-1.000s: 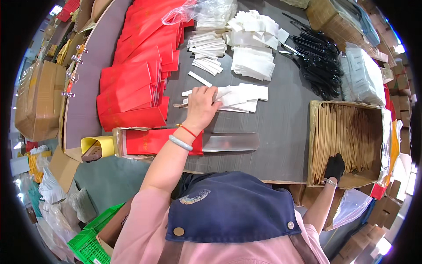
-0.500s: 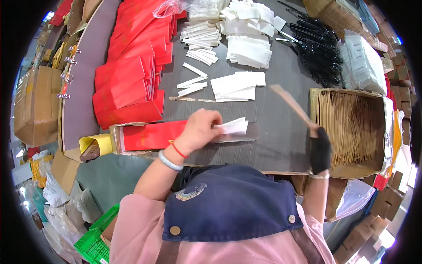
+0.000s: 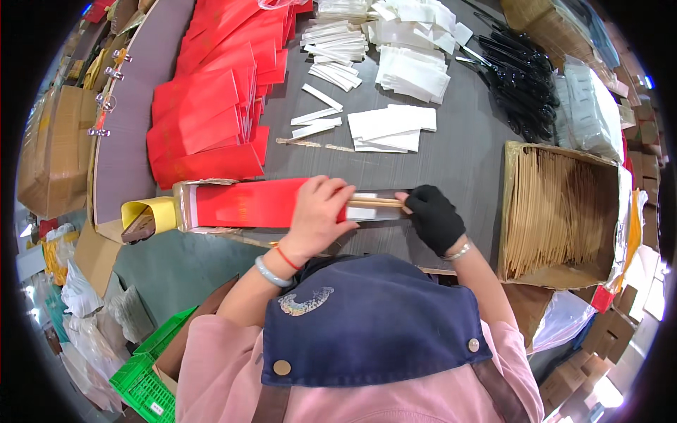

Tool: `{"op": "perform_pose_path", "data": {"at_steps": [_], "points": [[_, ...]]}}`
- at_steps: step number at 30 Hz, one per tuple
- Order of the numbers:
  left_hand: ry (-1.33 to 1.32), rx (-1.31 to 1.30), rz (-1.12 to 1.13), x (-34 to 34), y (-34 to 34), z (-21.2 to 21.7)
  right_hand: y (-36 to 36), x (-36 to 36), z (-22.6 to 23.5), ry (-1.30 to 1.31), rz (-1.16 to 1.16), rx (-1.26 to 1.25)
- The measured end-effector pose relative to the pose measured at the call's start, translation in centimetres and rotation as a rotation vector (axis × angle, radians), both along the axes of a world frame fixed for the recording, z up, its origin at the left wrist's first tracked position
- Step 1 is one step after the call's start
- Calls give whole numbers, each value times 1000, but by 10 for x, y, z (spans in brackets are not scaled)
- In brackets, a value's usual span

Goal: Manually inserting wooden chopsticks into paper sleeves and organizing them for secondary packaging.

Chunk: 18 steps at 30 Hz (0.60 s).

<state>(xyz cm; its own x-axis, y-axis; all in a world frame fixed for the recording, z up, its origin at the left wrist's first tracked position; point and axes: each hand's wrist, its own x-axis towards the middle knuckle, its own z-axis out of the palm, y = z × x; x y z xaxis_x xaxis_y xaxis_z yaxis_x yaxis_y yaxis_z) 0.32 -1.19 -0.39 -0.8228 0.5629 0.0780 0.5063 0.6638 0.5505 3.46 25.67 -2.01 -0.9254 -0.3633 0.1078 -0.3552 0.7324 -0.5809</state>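
A red paper sleeve (image 3: 247,203) lies lengthwise in a narrow holder at the table's front edge. My left hand (image 3: 319,211) is closed over its right end, fingers on the far side and thumb on the near side. Between finger and thumb, my right hand (image 3: 434,218), in a black glove with bare fingertips, grips a pair of wooden chopsticks (image 3: 377,203). Their left ends reach the sleeve's mouth beneath my left fingers, where they are hidden. Under the chopsticks shows a white packet (image 3: 363,212), partly covered by my left hand.
Overlapping red sleeves (image 3: 204,120) pile up at the left. White packets (image 3: 391,129) and narrow white strips (image 3: 317,120) lie mid-table. Black plastic spoons (image 3: 518,88) heap at the far right. A carton of wooden chopsticks (image 3: 553,211) stands right, and a yellow loop (image 3: 163,213) left of the holder.
My right hand has swung left from beside the carton, bringing the chopsticks to the sleeve's mouth. My left hand has let go of the white packet and closed on the sleeve's end.
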Motion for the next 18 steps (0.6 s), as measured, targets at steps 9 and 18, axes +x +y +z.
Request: {"op": "perform_pose_path", "data": {"at_steps": [9, 18], "points": [[50, -51, -21, -5, 17, -1, -49, -2, -9, -241, -297, -416], [27, -227, -352, -41, 8, 62, -32, -10, 40, -25, -55, 176]]}}
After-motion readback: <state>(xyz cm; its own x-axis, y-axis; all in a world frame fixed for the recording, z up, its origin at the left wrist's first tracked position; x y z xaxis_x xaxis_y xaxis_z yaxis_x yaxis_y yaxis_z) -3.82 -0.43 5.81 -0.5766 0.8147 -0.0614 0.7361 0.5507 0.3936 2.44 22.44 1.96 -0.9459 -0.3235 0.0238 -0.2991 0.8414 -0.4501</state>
